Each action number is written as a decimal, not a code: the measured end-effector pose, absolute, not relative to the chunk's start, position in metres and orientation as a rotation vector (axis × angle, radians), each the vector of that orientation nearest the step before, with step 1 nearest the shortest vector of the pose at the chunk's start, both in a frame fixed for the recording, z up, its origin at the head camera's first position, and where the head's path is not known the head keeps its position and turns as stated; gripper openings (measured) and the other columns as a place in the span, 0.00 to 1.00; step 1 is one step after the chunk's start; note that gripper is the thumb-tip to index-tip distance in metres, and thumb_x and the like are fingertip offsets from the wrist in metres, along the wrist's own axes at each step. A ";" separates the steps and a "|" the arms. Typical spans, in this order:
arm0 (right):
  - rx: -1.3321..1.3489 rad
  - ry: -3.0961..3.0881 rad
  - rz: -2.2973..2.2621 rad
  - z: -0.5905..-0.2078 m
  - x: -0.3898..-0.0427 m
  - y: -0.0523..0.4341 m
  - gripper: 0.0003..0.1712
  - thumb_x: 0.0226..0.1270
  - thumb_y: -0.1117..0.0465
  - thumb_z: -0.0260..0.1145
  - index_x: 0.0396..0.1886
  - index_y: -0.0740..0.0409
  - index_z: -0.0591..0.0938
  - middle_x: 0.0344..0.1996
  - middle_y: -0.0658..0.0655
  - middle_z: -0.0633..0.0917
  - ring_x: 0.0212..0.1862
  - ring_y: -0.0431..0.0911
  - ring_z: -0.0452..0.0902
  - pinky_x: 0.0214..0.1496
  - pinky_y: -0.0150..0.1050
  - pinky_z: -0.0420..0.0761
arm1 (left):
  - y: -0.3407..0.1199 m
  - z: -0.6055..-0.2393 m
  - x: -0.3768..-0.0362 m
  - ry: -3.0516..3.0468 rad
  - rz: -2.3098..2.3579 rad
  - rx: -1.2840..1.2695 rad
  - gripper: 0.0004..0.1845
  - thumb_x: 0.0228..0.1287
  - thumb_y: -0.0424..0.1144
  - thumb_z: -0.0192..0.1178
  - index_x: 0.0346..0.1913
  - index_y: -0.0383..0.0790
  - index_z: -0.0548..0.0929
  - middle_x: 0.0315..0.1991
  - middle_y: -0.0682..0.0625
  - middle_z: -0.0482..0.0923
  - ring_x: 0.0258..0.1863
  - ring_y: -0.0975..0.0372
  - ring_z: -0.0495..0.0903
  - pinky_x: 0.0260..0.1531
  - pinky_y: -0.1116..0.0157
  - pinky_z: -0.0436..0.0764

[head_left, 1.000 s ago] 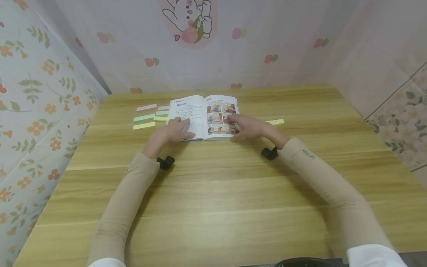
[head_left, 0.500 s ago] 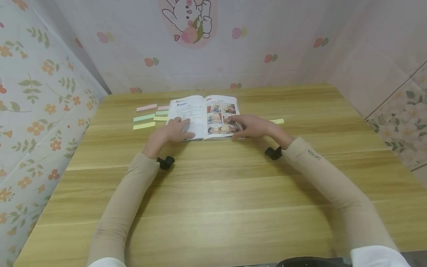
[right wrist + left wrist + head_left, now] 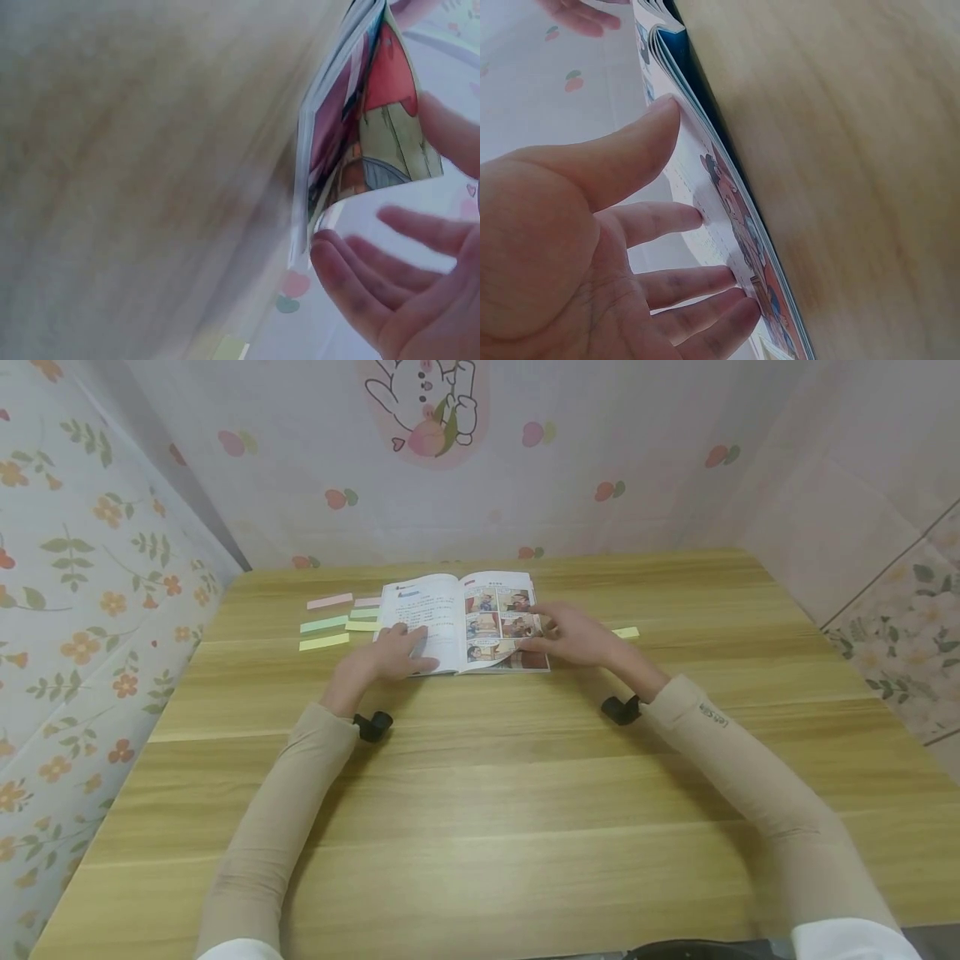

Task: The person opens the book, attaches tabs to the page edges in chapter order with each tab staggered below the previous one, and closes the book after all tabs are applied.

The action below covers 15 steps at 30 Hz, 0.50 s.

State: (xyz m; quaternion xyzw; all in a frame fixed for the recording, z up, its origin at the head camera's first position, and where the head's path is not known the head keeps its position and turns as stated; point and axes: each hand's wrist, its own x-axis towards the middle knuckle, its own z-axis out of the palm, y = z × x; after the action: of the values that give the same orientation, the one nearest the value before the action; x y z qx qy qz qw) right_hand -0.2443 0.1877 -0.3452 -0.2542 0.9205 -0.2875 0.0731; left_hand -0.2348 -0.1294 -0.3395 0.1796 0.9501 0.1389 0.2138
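Since a second ago the right hand (image 3: 573,639) has slid to the open book's (image 3: 457,622) right edge, its fingers (image 3: 352,281) pinching a comic page that now curls upward. Left hand (image 3: 393,652) presses flat, fingers (image 3: 660,221) spread, on the book's text page. Pastel sticky strips (image 3: 324,625) lie left of the book on the bench (image 3: 480,793), one yellow strip (image 3: 626,632) right of it.

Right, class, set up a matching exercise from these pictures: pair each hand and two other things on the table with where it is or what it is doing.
Things:
1. left hand
2. right hand
3. green sticky strip
4. yellow sticky strip

States:
A. lies right of the book
B. lifts a page corner
C. presses flat on the left page
D. lies left of the book

Pairs: 1-C, 2-B, 3-D, 4-A
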 end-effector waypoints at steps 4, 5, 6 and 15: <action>-0.638 2.817 -0.921 -0.346 -0.240 0.187 0.45 0.67 0.48 0.71 0.74 0.67 0.66 0.69 0.73 0.67 0.55 0.62 0.80 0.60 0.57 0.77 | -0.129 -0.339 -0.234 2.633 0.379 0.503 0.40 0.78 0.54 0.49 0.80 0.35 0.49 0.78 0.27 0.42 0.76 0.35 0.43 0.72 0.37 0.51; -0.599 2.814 -0.943 -0.346 -0.238 0.187 0.46 0.67 0.47 0.71 0.75 0.67 0.65 0.68 0.73 0.66 0.54 0.62 0.80 0.59 0.56 0.78 | -0.129 -0.340 -0.234 2.633 0.379 0.499 0.40 0.78 0.54 0.49 0.80 0.35 0.49 0.78 0.28 0.42 0.76 0.35 0.43 0.72 0.37 0.51; -0.561 2.816 -0.958 -0.345 -0.237 0.186 0.47 0.67 0.46 0.71 0.75 0.67 0.63 0.67 0.72 0.67 0.54 0.61 0.80 0.58 0.55 0.78 | -0.129 -0.340 -0.234 2.633 0.376 0.497 0.40 0.78 0.54 0.49 0.80 0.36 0.49 0.78 0.28 0.42 0.76 0.36 0.43 0.72 0.37 0.51; -0.644 2.785 -1.085 -0.349 -0.238 0.190 0.27 0.70 0.54 0.70 0.62 0.64 0.80 0.45 0.63 0.85 0.47 0.56 0.83 0.49 0.51 0.81 | -0.129 -0.339 -0.233 2.638 0.360 0.504 0.40 0.78 0.54 0.49 0.80 0.36 0.50 0.78 0.28 0.43 0.76 0.35 0.45 0.71 0.37 0.53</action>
State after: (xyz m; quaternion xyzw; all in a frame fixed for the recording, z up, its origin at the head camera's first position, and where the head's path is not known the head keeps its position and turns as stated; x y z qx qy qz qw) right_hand -0.2381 0.1900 -0.3486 -0.2103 0.9101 -0.3546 0.0419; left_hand -0.2331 -0.1287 -0.3388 0.1817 0.9510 0.1297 0.2141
